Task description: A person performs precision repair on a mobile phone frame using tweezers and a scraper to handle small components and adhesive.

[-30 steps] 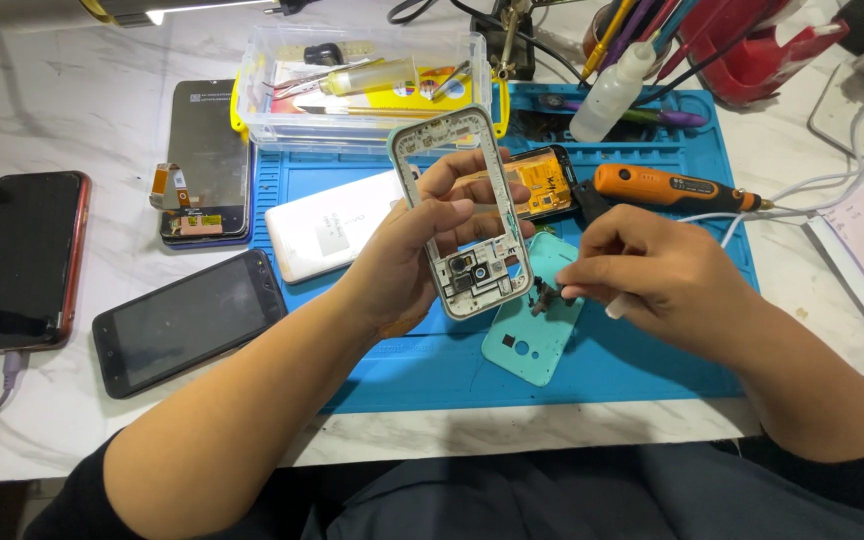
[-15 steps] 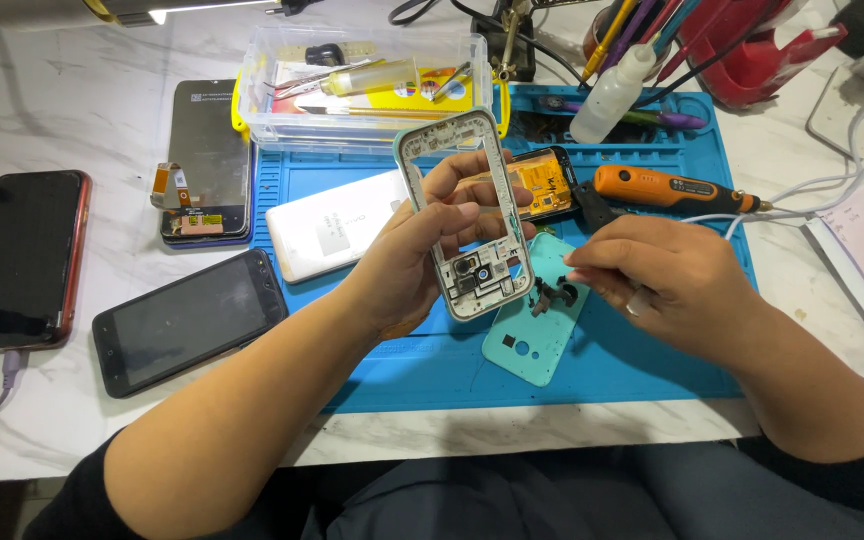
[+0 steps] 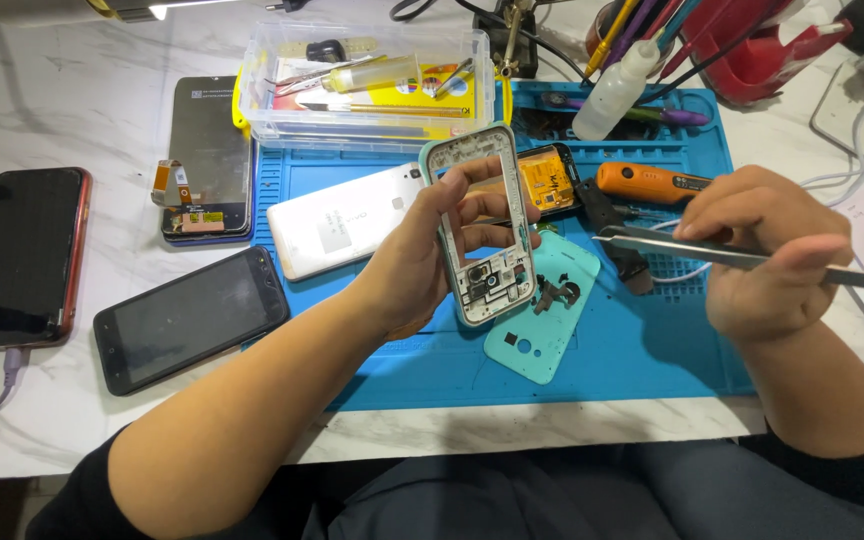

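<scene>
Now the right hand (image 3: 767, 255) is pulling away from the phone frame (image 3: 482, 225), lifting off to the right with a pair of tweezers (image 3: 732, 255) pinched between closed fingers; a moment ago that hand was down by the frame's lower end, over the teal back cover (image 3: 542, 320). Judging by that, the picking at the small parts there is pausing, and the tweezer tips are hanging well apart from the frame, seemingly carrying nothing, though they are too fine to tell for sure. The left hand (image 3: 422, 260) is gripping the frame by its edges, fingers wrapped through the open window, holding it above the blue mat (image 3: 652, 350). The frame is standing nearly upright in view, its long axis running top to bottom with a slight lean, the empty window end pointing away from the person and the circuit end pointing towards them.
</scene>
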